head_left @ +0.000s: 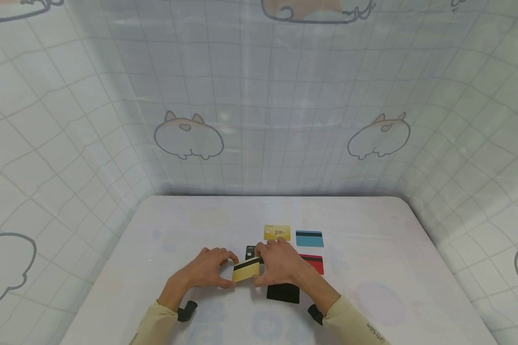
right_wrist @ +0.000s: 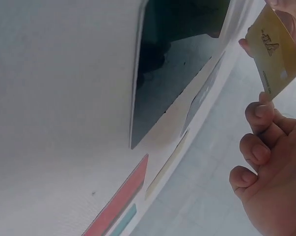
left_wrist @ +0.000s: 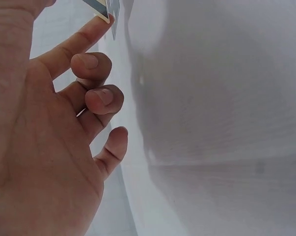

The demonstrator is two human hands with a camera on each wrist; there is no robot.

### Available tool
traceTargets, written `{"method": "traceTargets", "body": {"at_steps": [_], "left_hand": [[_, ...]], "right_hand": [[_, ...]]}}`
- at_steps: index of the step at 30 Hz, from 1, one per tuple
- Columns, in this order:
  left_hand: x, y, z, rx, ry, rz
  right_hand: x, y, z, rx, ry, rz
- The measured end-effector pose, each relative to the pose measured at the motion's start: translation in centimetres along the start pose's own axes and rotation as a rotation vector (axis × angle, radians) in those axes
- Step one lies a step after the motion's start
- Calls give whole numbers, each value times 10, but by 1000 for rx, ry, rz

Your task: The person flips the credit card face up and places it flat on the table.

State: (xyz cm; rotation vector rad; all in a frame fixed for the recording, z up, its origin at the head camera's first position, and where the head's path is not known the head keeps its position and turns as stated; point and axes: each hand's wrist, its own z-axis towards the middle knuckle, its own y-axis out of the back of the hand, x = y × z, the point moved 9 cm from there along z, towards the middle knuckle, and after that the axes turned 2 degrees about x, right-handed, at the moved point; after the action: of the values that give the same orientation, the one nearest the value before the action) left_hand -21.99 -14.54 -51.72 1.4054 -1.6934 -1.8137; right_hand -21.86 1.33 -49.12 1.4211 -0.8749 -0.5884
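Observation:
A yellow bank card (head_left: pixel 245 271) with a black stripe is held above the table between both hands. My left hand (head_left: pixel 205 268) pinches its left side between thumb and fingers. My right hand (head_left: pixel 282 263) holds the opposite side with thumb and index finger. The right wrist view shows the printed face of this yellow card (right_wrist: pixel 273 51). In the left wrist view, a thin clear edge (left_wrist: pixel 115 24) stands beside the card's corner; what it belongs to cannot be told. Beyond the right hand lies a dark green card (head_left: pixel 250 251), partly hidden by it.
Several flat cards lie on the white table (head_left: pixel 371 254): another yellow card (head_left: pixel 277 232), a blue striped card (head_left: pixel 309 241), a red striped card (head_left: pixel 316 266) partly behind the right wrist, and a black rectangular piece (head_left: pixel 283 294) nearer me. Patterned curtain (head_left: pixel 285 120) surrounds the table's back and sides.

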Motion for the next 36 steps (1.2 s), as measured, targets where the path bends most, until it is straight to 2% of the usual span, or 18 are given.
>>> {"method": "traceTargets", "body": {"at_steps": [7, 15, 23, 36], "left_hand": [[1, 0, 2, -13, 12, 14], [-2, 4, 3, -78, -20, 97], [-6, 7, 3, -121, -33, 119], [-4, 10, 12, -116, -38, 103]], "right_hand": [[-1, 3, 0, -18, 8, 19], [3, 8, 0, -73, 31, 50], [6, 12, 1, -107, 53, 66], [6, 13, 5, -105, 62, 95]]}}
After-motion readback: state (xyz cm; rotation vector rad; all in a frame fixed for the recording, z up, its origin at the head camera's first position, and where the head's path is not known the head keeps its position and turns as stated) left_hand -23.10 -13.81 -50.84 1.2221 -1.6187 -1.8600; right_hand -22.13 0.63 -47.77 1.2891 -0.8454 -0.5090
